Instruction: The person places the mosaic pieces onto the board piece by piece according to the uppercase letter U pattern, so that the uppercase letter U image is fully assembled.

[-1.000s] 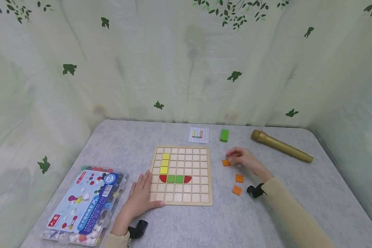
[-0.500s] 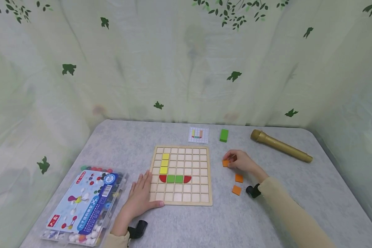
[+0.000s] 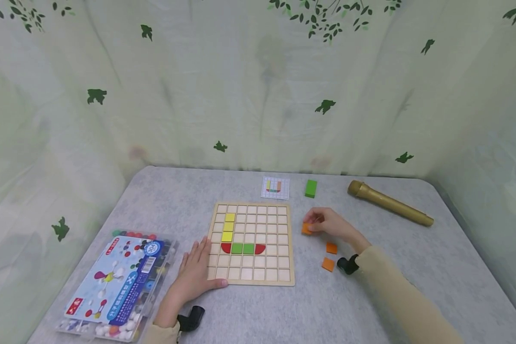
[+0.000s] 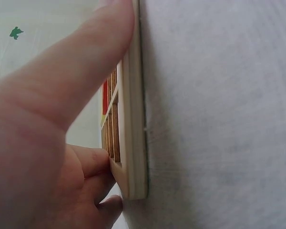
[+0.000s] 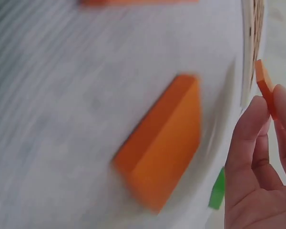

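Observation:
A wooden grid board (image 3: 292,267) lies mid-table, with yellow squares (image 3: 229,225), green squares (image 3: 242,248) and red rounded pieces (image 3: 260,249) set in its cells. Along its left and near edges rests my left hand (image 3: 192,272), fingers spread, thumb on the near corner; in the left wrist view the thumb lies along the frame. Just right of the board, my right hand (image 3: 333,223) pinches an orange square tile (image 5: 263,83) between thumb and fingertips. Two more orange tiles (image 3: 331,247) lie on the table below that hand.
A small pattern card (image 3: 275,187) and a green block (image 3: 311,188) sit beyond the board. To the right lies a gold microphone-shaped object (image 3: 391,202). A clear case of coloured balls with a blue printed cover (image 3: 116,277) stands at the left.
My right hand has taken hold of the orange tile that lay nearest the board and has moved it a little left. My left hand has stayed in place.

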`<state>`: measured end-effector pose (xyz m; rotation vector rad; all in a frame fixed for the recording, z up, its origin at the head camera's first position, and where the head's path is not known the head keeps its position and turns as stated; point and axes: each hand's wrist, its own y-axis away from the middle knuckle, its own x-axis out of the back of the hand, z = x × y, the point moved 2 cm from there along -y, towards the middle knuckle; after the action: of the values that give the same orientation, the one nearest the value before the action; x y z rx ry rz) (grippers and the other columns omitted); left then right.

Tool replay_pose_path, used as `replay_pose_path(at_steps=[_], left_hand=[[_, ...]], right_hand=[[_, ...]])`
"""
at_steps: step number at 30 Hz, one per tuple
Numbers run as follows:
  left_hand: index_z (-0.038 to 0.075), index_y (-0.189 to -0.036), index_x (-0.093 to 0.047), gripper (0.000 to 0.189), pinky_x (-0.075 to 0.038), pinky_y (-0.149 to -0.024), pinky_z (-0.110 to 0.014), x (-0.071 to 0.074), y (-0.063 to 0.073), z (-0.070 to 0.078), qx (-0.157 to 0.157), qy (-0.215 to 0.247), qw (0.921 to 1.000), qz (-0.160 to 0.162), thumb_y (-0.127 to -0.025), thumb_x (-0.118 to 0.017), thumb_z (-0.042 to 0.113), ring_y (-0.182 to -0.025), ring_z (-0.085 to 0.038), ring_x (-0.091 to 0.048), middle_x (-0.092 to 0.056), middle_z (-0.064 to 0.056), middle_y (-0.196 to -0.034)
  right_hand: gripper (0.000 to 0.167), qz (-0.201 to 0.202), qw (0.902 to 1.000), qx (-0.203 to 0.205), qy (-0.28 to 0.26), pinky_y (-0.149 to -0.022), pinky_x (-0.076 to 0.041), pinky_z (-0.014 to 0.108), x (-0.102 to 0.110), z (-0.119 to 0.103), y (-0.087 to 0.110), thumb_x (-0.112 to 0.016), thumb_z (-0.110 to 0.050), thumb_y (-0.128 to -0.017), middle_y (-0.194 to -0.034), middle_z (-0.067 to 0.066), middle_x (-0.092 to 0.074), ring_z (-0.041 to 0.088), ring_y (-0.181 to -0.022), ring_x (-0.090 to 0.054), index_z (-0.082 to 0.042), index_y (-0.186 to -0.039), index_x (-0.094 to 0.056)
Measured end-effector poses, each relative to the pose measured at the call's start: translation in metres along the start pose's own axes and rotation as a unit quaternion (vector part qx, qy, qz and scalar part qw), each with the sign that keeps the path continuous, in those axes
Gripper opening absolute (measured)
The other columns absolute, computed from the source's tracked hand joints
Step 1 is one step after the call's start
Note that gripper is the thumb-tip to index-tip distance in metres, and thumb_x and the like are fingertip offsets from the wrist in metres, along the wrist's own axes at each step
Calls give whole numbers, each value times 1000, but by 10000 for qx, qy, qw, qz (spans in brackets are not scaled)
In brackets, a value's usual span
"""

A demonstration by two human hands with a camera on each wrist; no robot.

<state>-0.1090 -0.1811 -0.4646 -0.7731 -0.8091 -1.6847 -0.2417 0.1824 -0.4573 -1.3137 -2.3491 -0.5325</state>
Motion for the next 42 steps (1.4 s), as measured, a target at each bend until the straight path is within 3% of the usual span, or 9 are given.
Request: replay_pose_path(at_steps=[6, 14, 26, 33, 42], left_hand=[[-13, -147, -14, 119, -1, -108, -64, 0, 0, 0, -19, -36, 10000, 7, -71, -79, 51, -140, -47, -3, -11, -28, -154], [-13, -147, -14, 119, -1, -108, -64, 0, 0, -1, -29, 12, 10000, -1, -71, -80, 50, -140, -47, -3, -10, -28, -154], [-13, -147, -14, 118, -1, -108, -64, 0, 0, -1, 10, 77, 10000, -36, -71, -80, 49, -140, -47, -3, -10, -28, -154], [-13, -147, -14, 118, 0, -108, -64, 0, 0, -1, 9, 73, 10000, -32, -71, -80, 48, -140, -47, -3, -10, -28, -154], [-13, -147, -13, 118, 0, -108, -63, 1, 0, -1, 15, 95, 9999, -39, -71, -80, 49, -140, -47, -2, -9, -27, -155]], right_hand=[[14, -339, 9982, 143, -481, -69, -50, 29, -17, -18, -11, -65, -5, -89, -92, 8, -59, 21, -81, -55, 0, -102, -64], [11, -681, 9948, 372, -666, -64, -47, 26, -52, -38, -33, -63, 2, -88, -86, 7, -57, 17, -73, -54, 1, -98, -63], [11, -746, 9967, 306, -27, -58, -47, 25, -88, -61, -55, -64, 4, -85, -79, 2, -60, 13, -66, -53, -4, -93, -66], [11, -538, 9944, 331, 846, -67, -44, 27, -94, -72, -55, -67, 0, -83, -77, -3, -59, 13, -72, -52, -10, -86, -65], [10, -404, 9937, 241, 1018, -68, -44, 27, -95, -71, -53, -69, -1, -82, -76, -4, -59, 12, -72, -52, -11, -86, -67]])
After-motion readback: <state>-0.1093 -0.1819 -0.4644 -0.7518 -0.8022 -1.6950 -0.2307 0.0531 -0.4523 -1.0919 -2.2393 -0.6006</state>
